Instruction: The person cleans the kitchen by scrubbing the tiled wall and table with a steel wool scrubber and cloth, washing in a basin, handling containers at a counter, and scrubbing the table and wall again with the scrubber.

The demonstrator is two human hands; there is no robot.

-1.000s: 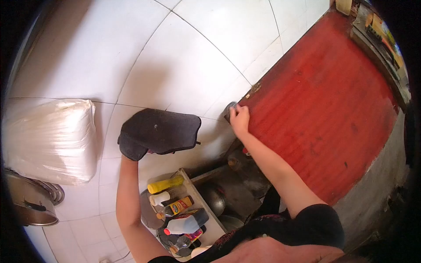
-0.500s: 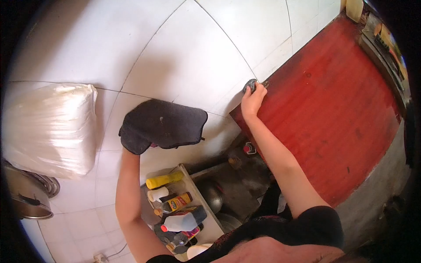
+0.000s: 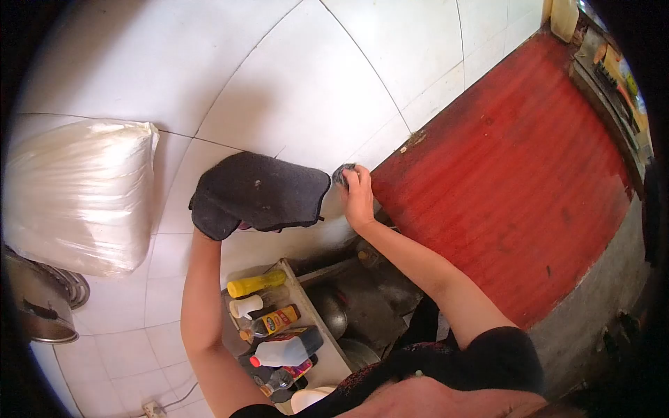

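A dark grey cloth cover [image 3: 261, 191], shaped like a mitt, hangs over my left hand [image 3: 208, 238] against the white tiled wall and hides its fingers. Close to the cover's right edge, my right hand [image 3: 357, 194] has its fingers closed round a small dark, shiny scrubbing pad [image 3: 343, 174] at the wall. The left corner of a red board [image 3: 502, 181] lies just right of that hand.
A white plastic bag [image 3: 80, 195] and a metal pot [image 3: 42, 306] are at the left. Below, a shelf [image 3: 324, 331] holds several bottles, including a yellow one [image 3: 256, 283]. Brushes and other items line the far right edge.
My right hand first rose toward the board's upper edge, then came down and left with the pad, closer to the cover. The view has shifted slightly.
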